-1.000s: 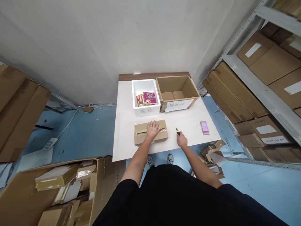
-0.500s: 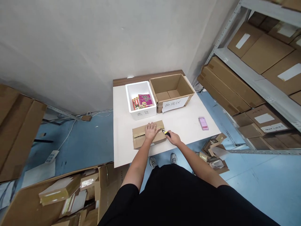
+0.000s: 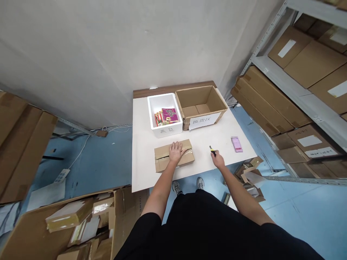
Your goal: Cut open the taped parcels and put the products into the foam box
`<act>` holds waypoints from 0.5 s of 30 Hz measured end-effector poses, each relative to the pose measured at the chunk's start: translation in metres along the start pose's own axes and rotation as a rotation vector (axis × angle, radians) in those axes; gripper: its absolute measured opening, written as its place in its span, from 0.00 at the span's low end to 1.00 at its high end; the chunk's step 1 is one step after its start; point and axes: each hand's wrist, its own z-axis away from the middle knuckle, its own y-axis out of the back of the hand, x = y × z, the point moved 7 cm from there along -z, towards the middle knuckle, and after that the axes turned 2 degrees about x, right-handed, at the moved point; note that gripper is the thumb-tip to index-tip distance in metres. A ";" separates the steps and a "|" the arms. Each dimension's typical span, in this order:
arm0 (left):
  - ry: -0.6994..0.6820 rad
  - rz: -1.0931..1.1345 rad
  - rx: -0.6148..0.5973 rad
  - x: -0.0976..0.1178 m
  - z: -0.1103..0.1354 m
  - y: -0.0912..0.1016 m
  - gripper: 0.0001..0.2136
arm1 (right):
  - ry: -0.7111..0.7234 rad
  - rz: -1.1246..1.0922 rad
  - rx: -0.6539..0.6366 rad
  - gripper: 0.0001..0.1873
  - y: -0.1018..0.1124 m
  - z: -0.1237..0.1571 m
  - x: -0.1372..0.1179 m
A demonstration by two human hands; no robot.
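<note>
A taped cardboard parcel (image 3: 162,160) lies on the white table (image 3: 143,169) near its front edge. My left hand (image 3: 176,152) rests flat on top of the parcel, fingers stretched out. My right hand (image 3: 218,160) is to the right of the parcel, closed around a small yellow-and-black utility knife (image 3: 212,150) whose tip points away from me. The knife is clear of the parcel.
A white foam box (image 3: 164,127) holding colourful packets and an open cardboard box (image 3: 202,104) with a paper label stand at the table's back. A pink item (image 3: 236,143) lies at the right. Shelves of cartons stand right; a bin of parcels (image 3: 73,220) sits at lower left.
Half a second ago my right hand held the knife at the parcel's right end; it has since drawn back to the right. My left hand stayed on the parcel.
</note>
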 end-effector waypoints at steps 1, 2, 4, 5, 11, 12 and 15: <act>0.001 -0.002 0.004 -0.001 -0.001 0.000 0.31 | 0.016 -0.092 -0.034 0.23 -0.013 0.004 -0.008; 0.005 -0.005 0.010 -0.001 -0.001 0.001 0.31 | 0.014 -0.193 -0.069 0.25 -0.030 0.009 -0.020; 0.011 0.000 0.012 -0.003 -0.003 0.003 0.32 | 0.013 -0.376 -0.140 0.30 -0.067 0.021 -0.050; 0.016 0.005 0.006 -0.004 -0.004 0.005 0.33 | -0.001 -0.440 -0.144 0.32 -0.081 0.026 -0.063; 0.152 -0.003 -0.068 -0.033 0.002 0.021 0.37 | -0.036 -0.438 -0.032 0.39 -0.095 0.004 -0.088; 0.181 -0.006 -0.078 -0.040 0.005 0.025 0.36 | -0.039 -0.411 -0.030 0.39 -0.093 -0.008 -0.092; 0.295 -0.015 -0.105 -0.060 0.020 0.031 0.36 | -0.024 -0.345 -0.016 0.39 -0.086 -0.043 -0.118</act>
